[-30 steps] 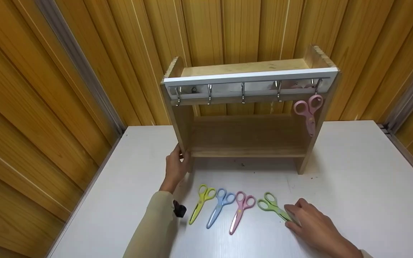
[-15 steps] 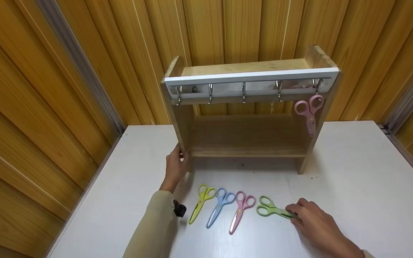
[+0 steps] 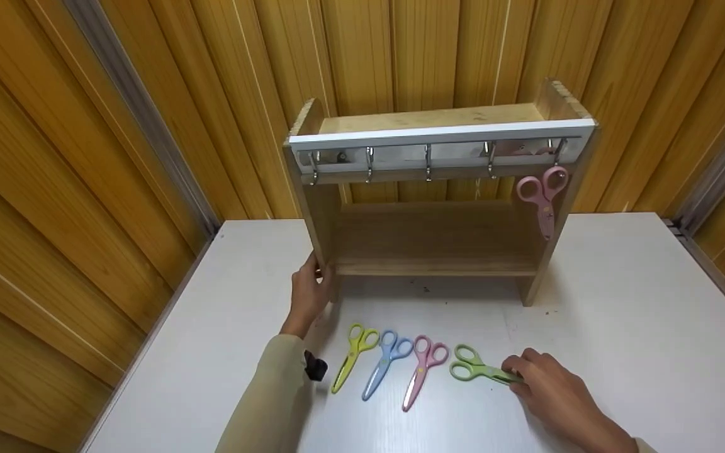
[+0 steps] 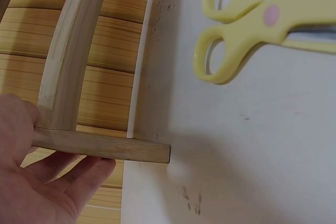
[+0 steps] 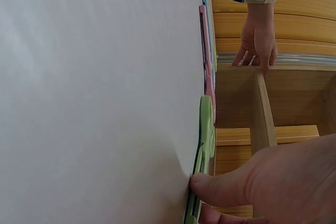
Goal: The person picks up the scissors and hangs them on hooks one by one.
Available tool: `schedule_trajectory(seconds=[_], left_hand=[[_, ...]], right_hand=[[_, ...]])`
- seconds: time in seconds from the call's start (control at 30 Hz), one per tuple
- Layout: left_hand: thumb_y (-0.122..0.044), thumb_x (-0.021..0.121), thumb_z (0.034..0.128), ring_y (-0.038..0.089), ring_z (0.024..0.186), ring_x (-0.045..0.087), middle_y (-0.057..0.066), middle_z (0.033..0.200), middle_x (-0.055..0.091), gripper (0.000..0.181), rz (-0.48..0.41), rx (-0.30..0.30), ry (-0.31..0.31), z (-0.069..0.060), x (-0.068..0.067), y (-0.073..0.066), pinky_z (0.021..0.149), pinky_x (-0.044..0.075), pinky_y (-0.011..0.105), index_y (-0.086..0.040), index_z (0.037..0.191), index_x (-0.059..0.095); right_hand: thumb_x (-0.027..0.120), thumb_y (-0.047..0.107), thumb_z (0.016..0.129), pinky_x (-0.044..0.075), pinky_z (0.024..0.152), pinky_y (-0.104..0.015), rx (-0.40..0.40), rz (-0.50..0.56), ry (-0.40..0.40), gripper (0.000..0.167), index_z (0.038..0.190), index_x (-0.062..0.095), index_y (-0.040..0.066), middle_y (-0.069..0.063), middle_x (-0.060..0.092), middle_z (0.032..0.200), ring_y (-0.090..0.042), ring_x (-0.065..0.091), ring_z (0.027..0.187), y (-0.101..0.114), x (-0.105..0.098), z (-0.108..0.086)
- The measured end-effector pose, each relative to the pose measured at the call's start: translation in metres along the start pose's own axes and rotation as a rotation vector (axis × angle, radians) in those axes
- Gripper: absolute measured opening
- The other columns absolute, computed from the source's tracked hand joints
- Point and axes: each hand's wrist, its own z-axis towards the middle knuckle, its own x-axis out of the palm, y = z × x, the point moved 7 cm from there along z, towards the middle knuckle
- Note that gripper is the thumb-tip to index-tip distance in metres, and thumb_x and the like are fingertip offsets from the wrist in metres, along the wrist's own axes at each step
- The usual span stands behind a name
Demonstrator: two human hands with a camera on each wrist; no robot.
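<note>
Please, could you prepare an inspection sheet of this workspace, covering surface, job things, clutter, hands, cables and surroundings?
Surface: white table with some small dark marks.
Job's things: yellow scissors, blue scissors and pink scissors lie side by side; green scissors are to their right; a second pink pair hangs from the rightmost of five metal hooks on the wooden rack.
Clutter: nothing seen.
Hands: left hand grips the rack's left side panel, low down; right hand pinches the green scissors by the blade end.
Cables: nothing seen.
Surroundings: wood-patterned walls behind and at both sides; grey metal strips at the corners.
</note>
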Motion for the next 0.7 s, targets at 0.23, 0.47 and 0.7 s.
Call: schedule_trajectory(seconds=[0.23, 0.47, 0.7], left_hand=[[-0.012, 0.059, 0.1043, 0.027, 0.103, 0.071, 0.018, 0.124, 0.071, 0.045, 0.01, -0.028, 0.003, 0.0012, 0.0002, 0.0007, 0.088, 0.058, 0.041, -0.001, 0.147, 0.052], [-0.012, 0.059, 0.1043, 0.027, 0.105, 0.071, 0.018, 0.123, 0.071, 0.045, -0.004, -0.016, 0.005, 0.0016, 0.0005, 0.0018, 0.089, 0.058, 0.042, 0.001, 0.147, 0.051], [-0.012, 0.059, 0.1044, 0.027, 0.107, 0.07, 0.019, 0.125, 0.07, 0.047, -0.006, -0.005, 0.002, 0.0019, 0.0007, 0.0034, 0.09, 0.058, 0.042, 0.001, 0.149, 0.05]], right_hand=[[0.081, -0.001, 0.081, 0.046, 0.058, -0.035, 0.0, 0.015, 0.0, 0.027, 0.095, 0.074, 0.02, 0.008, 0.057, 0.084, -0.014, 0.053, 0.081, -0.0007, -0.0005, -0.0003], [0.082, -0.001, 0.081, 0.047, 0.059, -0.036, 0.008, 0.009, 0.017, 0.027, 0.096, 0.075, 0.02, 0.008, 0.057, 0.084, -0.014, 0.053, 0.082, -0.0008, 0.0, 0.0009], [0.085, 0.0, 0.078, 0.048, 0.062, -0.034, -0.008, -0.014, 0.009, 0.028, 0.095, 0.076, 0.02, 0.009, 0.055, 0.081, -0.011, 0.053, 0.08, 0.0025, -0.0008, 0.0019]])
